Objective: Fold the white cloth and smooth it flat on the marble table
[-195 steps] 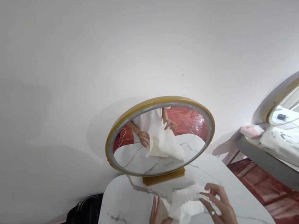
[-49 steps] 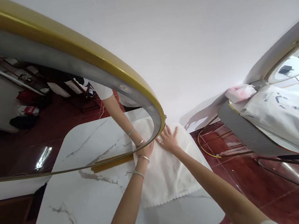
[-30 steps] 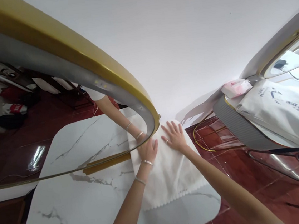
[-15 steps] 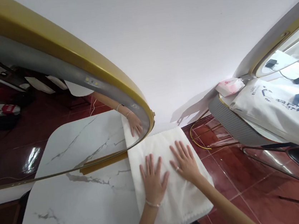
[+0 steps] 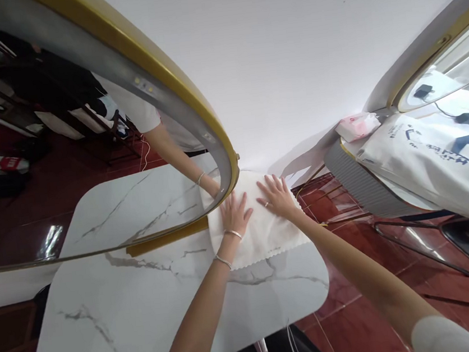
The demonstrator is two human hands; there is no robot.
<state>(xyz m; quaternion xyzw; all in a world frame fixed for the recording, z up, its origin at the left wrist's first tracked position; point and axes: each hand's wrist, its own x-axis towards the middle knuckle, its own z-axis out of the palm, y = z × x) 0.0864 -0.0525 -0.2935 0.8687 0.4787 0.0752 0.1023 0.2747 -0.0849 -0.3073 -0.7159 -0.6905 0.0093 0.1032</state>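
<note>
A white cloth (image 5: 266, 234) with a scalloped near edge lies flat on the white marble-patterned table (image 5: 149, 315), at its far right corner. My left hand (image 5: 234, 214) rests palm down on the cloth's far left part, fingers spread, bracelets on the wrist. Beside it my right hand (image 5: 277, 196), with a ring, lies flat on the cloth's far edge, fingers spread too. Both arms are stretched out. A large round mirror with a gold rim (image 5: 173, 87) stands just left of the hands and reflects an arm.
A gold mirror base (image 5: 168, 243) sits on the table. To the right stands another gold-rimmed mirror (image 5: 436, 57) behind a white printed bag (image 5: 432, 165) and a pink-and-white packet (image 5: 358, 126). Red tiled floor (image 5: 361, 320) lies beyond the table's right edge. A white wall is behind.
Half a second ago both hands lay flat on the near part of the cloth; now they are at its far edge by the mirror rim, arms stretched. The view has pulled back.
</note>
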